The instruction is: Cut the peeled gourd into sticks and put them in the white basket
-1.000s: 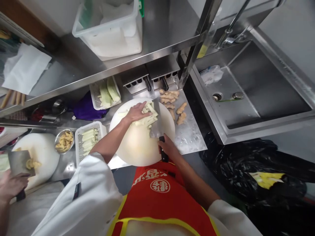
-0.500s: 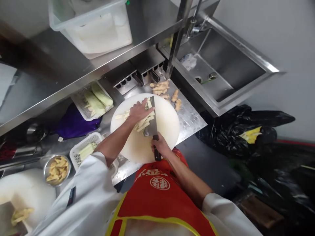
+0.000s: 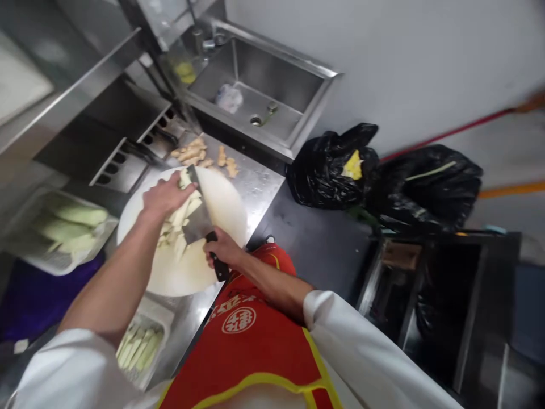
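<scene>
Partly cut pale-green vegetable; we judge the cutting to be midway. On the round white board (image 3: 170, 278) we see a heap of cut pieces (image 3: 181, 218), the cleaver (image 3: 200, 221) lying along its right side. Our right hand (image 3: 223, 249) is wrapped around the black handle (image 3: 220, 269); our left hand (image 3: 165, 196) lies over the heap, thumb toward the blade, though we cannot tell whether it pinches any piece. Larger lengths (image 3: 80, 215), not yet cut small, lie in the upper basket (image 3: 97, 245); thick strips (image 3: 136, 347) lie side by side in the lower basket (image 3: 169, 324).
</scene>
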A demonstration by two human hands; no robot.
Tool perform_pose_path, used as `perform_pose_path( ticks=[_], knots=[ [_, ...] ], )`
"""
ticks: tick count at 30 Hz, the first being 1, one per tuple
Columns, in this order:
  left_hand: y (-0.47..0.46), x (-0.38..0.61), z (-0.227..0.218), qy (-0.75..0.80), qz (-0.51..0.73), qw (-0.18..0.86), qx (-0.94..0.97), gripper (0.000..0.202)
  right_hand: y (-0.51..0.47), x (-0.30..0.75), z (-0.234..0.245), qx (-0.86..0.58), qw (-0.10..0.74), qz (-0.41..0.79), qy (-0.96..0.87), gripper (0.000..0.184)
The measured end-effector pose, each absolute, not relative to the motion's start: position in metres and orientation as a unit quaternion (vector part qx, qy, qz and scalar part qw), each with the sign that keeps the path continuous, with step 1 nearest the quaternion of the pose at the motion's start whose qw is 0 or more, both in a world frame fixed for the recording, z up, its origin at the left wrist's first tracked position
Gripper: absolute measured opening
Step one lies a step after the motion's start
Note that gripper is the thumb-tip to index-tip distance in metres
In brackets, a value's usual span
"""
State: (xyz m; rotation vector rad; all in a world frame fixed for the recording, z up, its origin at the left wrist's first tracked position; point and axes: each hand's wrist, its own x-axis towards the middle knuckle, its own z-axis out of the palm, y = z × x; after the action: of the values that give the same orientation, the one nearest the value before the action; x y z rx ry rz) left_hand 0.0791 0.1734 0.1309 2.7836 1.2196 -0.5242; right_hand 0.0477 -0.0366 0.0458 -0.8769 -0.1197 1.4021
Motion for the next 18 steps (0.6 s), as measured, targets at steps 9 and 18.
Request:
perform_pose_path(
  ticks=[9,18],
  knots=[
    [0.120,0.184,0.178,0.337,-0.200,-0.057,0.918,0.097,-0.076,0.115,0.071,-0.326,0.748,0.576,-0.047,0.051],
    [-0.064,0.391,0.183,0.210,-0.192,-0.124,0.950,0.093,-0.212,0.263,0.065,-0.277,0.847,0.453,0.001,0.045]
  ],
)
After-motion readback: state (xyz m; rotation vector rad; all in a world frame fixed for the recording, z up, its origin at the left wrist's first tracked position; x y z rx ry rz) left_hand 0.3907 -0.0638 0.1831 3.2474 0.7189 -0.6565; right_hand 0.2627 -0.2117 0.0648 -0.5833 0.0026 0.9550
